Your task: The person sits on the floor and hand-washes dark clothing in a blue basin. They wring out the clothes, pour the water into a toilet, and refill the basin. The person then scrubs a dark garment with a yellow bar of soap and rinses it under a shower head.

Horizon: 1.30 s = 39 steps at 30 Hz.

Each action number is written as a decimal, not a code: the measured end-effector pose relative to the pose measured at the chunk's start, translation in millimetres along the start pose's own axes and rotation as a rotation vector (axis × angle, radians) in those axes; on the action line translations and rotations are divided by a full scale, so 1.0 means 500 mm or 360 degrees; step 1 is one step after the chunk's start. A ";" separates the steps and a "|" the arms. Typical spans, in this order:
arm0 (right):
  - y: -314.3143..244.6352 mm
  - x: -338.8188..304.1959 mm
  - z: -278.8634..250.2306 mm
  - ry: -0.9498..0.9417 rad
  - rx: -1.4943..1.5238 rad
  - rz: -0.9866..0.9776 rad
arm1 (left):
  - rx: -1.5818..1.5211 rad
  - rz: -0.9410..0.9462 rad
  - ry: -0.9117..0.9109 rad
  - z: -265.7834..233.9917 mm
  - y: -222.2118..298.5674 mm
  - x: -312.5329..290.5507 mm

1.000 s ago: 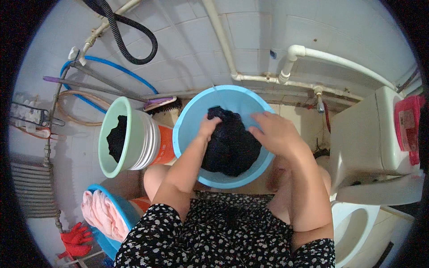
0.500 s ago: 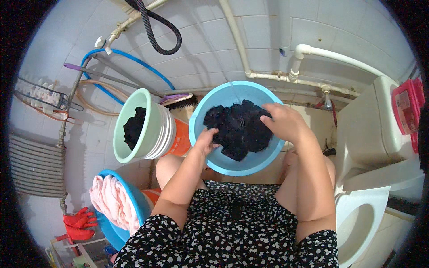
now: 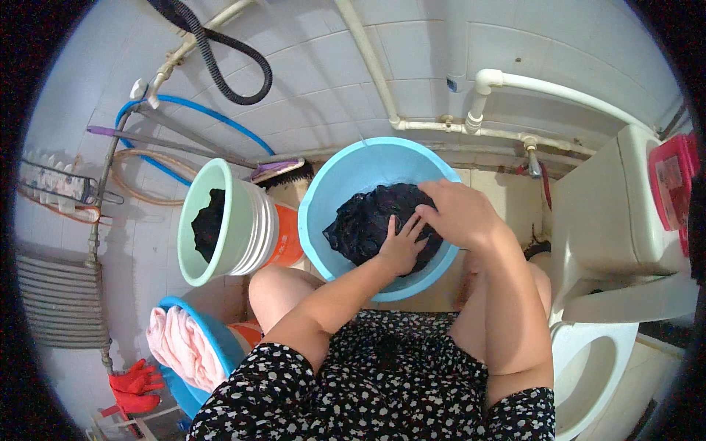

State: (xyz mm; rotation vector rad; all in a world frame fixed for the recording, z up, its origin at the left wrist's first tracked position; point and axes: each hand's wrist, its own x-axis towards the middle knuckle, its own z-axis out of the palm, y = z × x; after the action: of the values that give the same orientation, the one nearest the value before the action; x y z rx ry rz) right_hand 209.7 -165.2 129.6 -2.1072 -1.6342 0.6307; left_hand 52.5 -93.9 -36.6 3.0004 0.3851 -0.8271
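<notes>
A bundle of wet black cloth (image 3: 360, 228) lies bunched in a round light-blue basin (image 3: 318, 246) in front of me. My left hand (image 3: 403, 248) rests on the near side of the bundle, its fingers spread over the fabric. At the right edge of the cloth, my right hand (image 3: 463, 213) presses down with thumb and forefinger apart. Its other fingers are partly hidden. The two hands nearly touch. The exact kind of garment cannot be made out.
To the left, a pale green basin (image 3: 193, 266) with black cloth sits against a white-and-orange bucket (image 3: 283, 235). Nearer stands a blue basin (image 3: 217, 331) with pink fabric (image 3: 184, 349). A toilet (image 3: 588, 367) is at right; pipes (image 3: 434, 126) run along the wall.
My left hand has moved right, from the cloth's left edge onto its near side, and its fingers have spread. The cloth is gathered into a rounder, lower heap. The view has shifted slightly.
</notes>
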 end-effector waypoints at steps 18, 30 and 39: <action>0.017 -0.003 0.024 0.0375 -0.0028 -0.0284 | -0.1808 -0.0309 0.0496 -0.019 -0.175 -0.013; 0.003 0.000 0.001 0.0110 -0.0036 -0.0075 | -0.3901 0.0240 0.1077 -0.294 -0.283 -0.199; 0.010 0.000 0.004 0.0167 -0.0039 -0.0114 | -0.1336 -0.0662 0.1469 -0.143 -0.316 -0.162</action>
State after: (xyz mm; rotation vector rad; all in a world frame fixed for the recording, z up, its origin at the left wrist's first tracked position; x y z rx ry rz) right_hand 212.4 -166.3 125.2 -2.0523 -1.6586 0.4715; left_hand -16.0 45.4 75.2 2.2764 1.0399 0.6702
